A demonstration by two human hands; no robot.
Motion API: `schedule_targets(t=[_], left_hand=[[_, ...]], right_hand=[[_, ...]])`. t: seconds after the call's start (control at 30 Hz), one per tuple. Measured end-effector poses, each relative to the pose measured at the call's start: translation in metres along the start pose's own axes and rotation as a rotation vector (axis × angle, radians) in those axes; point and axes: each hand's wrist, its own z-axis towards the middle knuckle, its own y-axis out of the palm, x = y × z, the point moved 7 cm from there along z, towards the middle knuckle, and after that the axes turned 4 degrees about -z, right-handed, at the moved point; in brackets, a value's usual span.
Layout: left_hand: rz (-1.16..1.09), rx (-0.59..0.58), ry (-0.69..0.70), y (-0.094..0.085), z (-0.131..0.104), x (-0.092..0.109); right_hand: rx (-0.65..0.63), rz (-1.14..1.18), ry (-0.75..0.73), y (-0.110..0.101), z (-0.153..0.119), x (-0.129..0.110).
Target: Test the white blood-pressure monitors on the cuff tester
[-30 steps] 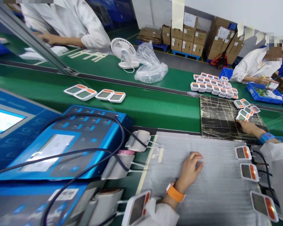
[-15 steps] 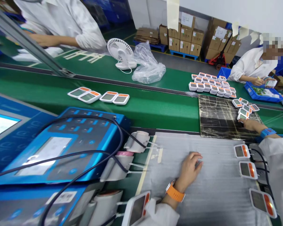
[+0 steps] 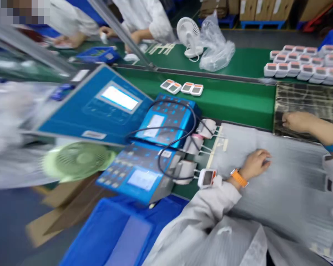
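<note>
My left hand (image 3: 256, 164), with an orange-strapped watch at its wrist, rests on the grey mat (image 3: 283, 203). Its fingers are loosely bent and apart, with nothing seen between them. Over the left part of a dark taped board (image 3: 316, 98) is my right hand (image 3: 296, 122), blurred, its fingers curled in and no object showing in them. Near my left sleeve a white-and-orange device with a screen (image 3: 207, 178) sits on prongs from a pale holder (image 3: 185, 171). At the right edge, another device (image 3: 328, 183) is partly hidden by my right sleeve.
Blue test units (image 3: 135, 177) with cables stand left of the mat. Several devices (image 3: 195, 89) lie on the green belt (image 3: 235, 103); rows of others (image 3: 305, 70) stand beyond. A white fan (image 3: 188, 33), a plastic bag (image 3: 218, 51), a metal post (image 3: 122, 33) and co-workers are across the bench.
The view has swung left and down, bringing in the green fan and blue fabric. My right hand has left the devices at the board's right for its left side. My left hand stays on the mat.
</note>
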Motion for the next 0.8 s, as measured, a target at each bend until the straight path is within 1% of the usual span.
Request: schedule_targets(t=[0.03, 0.07, 0.1, 0.13, 0.2, 0.27, 0.3, 0.33, 0.37, 0.4, 0.43, 0.47, 0.5, 0.53, 0.57, 0.6, 0.67, 0.7, 0.73, 0.8], left_hand=[[0.047, -0.023, 0.01, 0.001, -0.002, 0.004], [0.103, -0.053, 0.016, 0.002, -0.007, 0.009], [0.164, -0.089, 0.021, 0.003, -0.014, 0.017], [0.225, -0.132, 0.028, 0.003, -0.025, 0.027], [0.312, -0.221, 0.045, -0.004, -0.056, 0.05], [0.316, -0.294, 0.044, -0.023, -0.095, 0.071], [0.29, -0.306, 0.004, -0.038, -0.115, 0.075], [0.255, -0.31, -0.049, -0.056, -0.136, 0.076], [0.227, -0.269, -0.134, -0.079, -0.155, 0.071], [0.236, -0.179, -0.24, -0.107, -0.172, 0.061], [0.301, -0.027, -0.358, -0.138, -0.189, 0.049], [0.41, 0.164, -0.461, -0.17, -0.205, 0.037], [0.507, 0.332, -0.534, -0.197, -0.219, 0.027], [0.546, 0.407, -0.559, -0.212, -0.227, 0.018], [0.533, 0.408, -0.562, -0.218, -0.231, 0.008], [0.494, 0.363, -0.549, -0.216, -0.23, -0.002], [0.396, 0.211, -0.509, -0.2, -0.223, -0.018], [0.372, 0.157, -0.498, -0.191, -0.219, -0.024], [0.373, 0.133, -0.498, -0.184, -0.216, -0.028], [0.418, 0.162, -0.52, -0.178, -0.214, -0.035]], right_hand=[[-0.077, 0.017, -0.081, 0.006, 0.006, -0.035], [-0.128, 0.05, -0.16, 0.009, 0.009, -0.071], [-0.126, 0.112, -0.219, 0.009, 0.008, -0.105], [-0.132, 0.189, -0.262, 0.011, 0.003, -0.137], [-0.166, 0.399, -0.372, 0.022, -0.015, -0.195], [-0.24, 0.639, -0.48, 0.042, -0.043, -0.242], [-0.276, 0.744, -0.518, 0.054, -0.058, -0.26], [-0.302, 0.829, -0.535, 0.065, -0.073, -0.275], [-0.314, 0.895, -0.533, 0.077, -0.087, -0.288], [-0.313, 0.945, -0.522, 0.086, -0.101, -0.298], [-0.297, 0.983, -0.504, 0.094, -0.113, -0.308], [-0.266, 1.007, -0.491, 0.099, -0.124, -0.316], [-0.223, 1.017, -0.482, 0.102, -0.133, -0.324], [-0.173, 1.011, -0.476, 0.103, -0.14, -0.331], [-0.122, 0.989, -0.473, 0.102, -0.146, -0.337], [-0.075, 0.957, -0.468, 0.101, -0.15, -0.342], [-0.016, 0.891, -0.448, 0.099, -0.155, -0.348], [-0.01, 0.874, -0.441, 0.099, -0.156, -0.35], [-0.017, 0.879, -0.436, 0.1, -0.156, -0.35], [-0.046, 0.972, -0.419, 0.103, -0.156, -0.348]])
